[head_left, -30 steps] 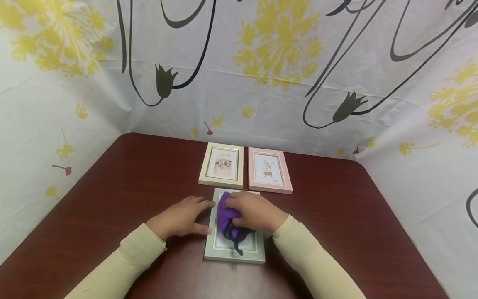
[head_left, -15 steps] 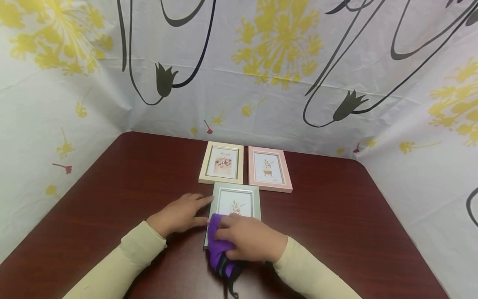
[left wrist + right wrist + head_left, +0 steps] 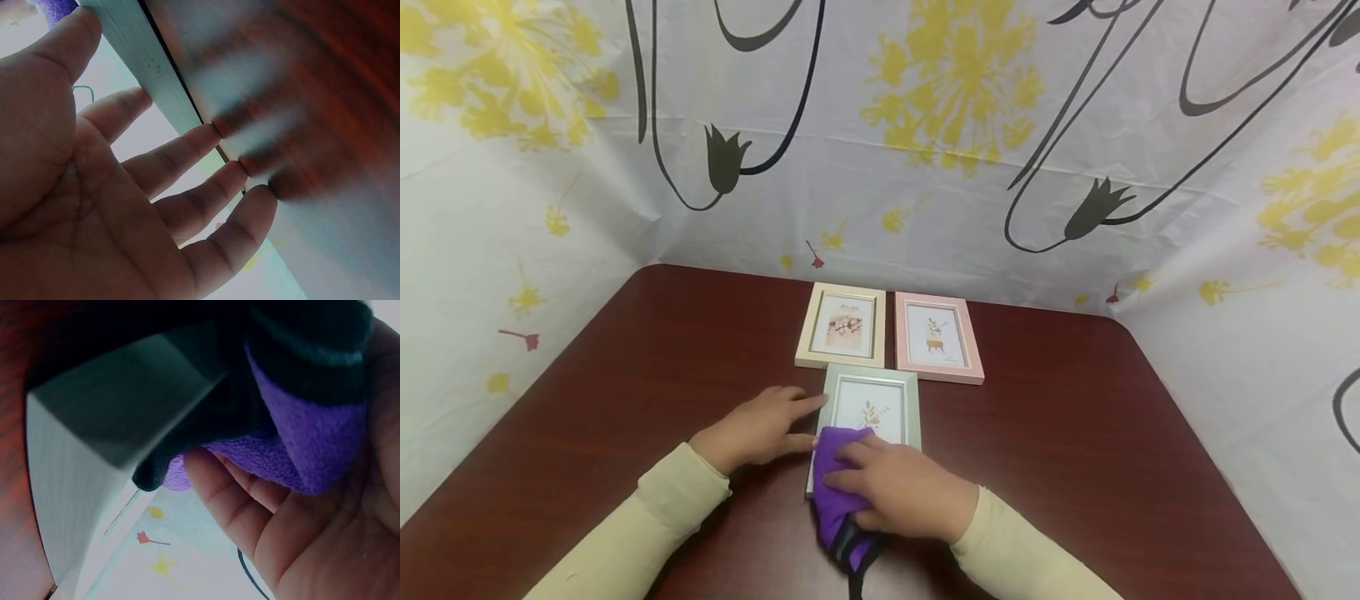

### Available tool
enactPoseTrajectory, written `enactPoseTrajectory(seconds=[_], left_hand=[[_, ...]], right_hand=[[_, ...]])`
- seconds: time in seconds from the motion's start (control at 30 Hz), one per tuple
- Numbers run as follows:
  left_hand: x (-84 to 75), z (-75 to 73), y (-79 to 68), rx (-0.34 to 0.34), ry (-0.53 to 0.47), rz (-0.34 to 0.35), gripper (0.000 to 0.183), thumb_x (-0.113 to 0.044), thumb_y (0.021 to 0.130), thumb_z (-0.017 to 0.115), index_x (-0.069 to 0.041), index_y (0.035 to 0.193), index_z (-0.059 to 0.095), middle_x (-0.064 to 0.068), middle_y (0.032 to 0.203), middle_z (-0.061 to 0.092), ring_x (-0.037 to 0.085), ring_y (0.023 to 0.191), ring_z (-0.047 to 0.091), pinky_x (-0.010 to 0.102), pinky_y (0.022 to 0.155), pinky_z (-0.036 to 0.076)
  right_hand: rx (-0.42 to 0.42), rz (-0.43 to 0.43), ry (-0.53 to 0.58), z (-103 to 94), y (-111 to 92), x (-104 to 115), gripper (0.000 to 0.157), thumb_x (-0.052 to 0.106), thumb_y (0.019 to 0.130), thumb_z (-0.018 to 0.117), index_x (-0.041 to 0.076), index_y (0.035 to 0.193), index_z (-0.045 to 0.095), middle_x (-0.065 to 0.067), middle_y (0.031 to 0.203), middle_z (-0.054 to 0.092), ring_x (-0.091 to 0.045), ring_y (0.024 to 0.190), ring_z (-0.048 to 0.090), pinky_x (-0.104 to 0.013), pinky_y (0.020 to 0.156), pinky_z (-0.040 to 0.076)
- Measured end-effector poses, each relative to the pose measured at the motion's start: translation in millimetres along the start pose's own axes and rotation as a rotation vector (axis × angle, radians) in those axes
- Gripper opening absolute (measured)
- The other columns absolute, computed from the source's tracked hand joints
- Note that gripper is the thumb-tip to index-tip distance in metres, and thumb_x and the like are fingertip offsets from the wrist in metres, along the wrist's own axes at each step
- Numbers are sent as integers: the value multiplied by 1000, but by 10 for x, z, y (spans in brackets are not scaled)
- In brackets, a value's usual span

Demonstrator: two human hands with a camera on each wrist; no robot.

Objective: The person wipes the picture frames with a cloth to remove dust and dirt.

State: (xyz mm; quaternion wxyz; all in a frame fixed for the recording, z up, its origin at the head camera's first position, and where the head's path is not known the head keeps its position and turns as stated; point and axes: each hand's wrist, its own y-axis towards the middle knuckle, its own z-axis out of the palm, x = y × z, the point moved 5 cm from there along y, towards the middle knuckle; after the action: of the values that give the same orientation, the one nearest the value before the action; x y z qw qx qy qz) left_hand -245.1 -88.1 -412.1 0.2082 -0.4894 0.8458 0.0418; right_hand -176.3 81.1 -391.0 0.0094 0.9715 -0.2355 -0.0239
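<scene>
A pale green picture frame (image 3: 912, 408) with a plant print lies face up near the middle of the table. My left hand (image 3: 756, 429) is at its left side, the thumb and forefinger touching the edge. In the left wrist view the fingers (image 3: 172, 159) are spread and only slightly bent beside the frame's rim (image 3: 128, 47). My right hand (image 3: 913, 492) holds a bunched purple cloth (image 3: 835, 479) with black trim over the frame's near part, hiding it. The right wrist view shows the cloth (image 3: 319, 444) between thumb and fingers, beside a frame corner (image 3: 134, 394).
Behind the green frame lie a cream picture frame (image 3: 805, 337) and a pink picture frame (image 3: 976, 354), side by side. The dark red table (image 3: 1060, 433) is bordered by a white patterned sheet (image 3: 940, 217) at the back and sides.
My right hand has drawn the cloth from the frame's middle toward its near edge, uncovering the plant print. The green frame sits slightly farther back. My left hand has barely moved.
</scene>
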Motion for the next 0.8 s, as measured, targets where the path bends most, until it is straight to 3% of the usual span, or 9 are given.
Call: enactPoseTrajectory(seconds=[0.2,0.5,0.67,0.8], left_hand=[[32,37,-5,10,-19,-20,67,-44,94,67,-20,152,44,22,147,43,42,136,38,56,104,40],[30,31,5,3,-15,-16,67,-44,94,67,-19,151,45,22,146,45,41,135,40,54,105,40],[30,24,9,0,-12,-13,67,-44,94,67,-19,151,45,22,146,45,41,135,41,54,105,40],[25,8,-1,-4,-7,-9,67,-44,94,67,-18,151,44,22,146,45,41,134,41,54,105,40]], right_hand=[[57,48,59,-10,-74,-92,40,31,76,82,27,112,66,7,108,58,-10,95,52,-23,74,49],[124,82,92,-44,-192,-225,38,27,71,86,27,104,66,12,97,55,-8,87,48,-21,70,44],[121,78,85,-88,-206,-243,35,25,69,86,28,98,65,16,89,53,-8,84,46,-20,65,40],[80,68,78,-114,-182,-205,33,24,71,83,26,100,68,13,93,56,-9,84,48,-21,67,43]])
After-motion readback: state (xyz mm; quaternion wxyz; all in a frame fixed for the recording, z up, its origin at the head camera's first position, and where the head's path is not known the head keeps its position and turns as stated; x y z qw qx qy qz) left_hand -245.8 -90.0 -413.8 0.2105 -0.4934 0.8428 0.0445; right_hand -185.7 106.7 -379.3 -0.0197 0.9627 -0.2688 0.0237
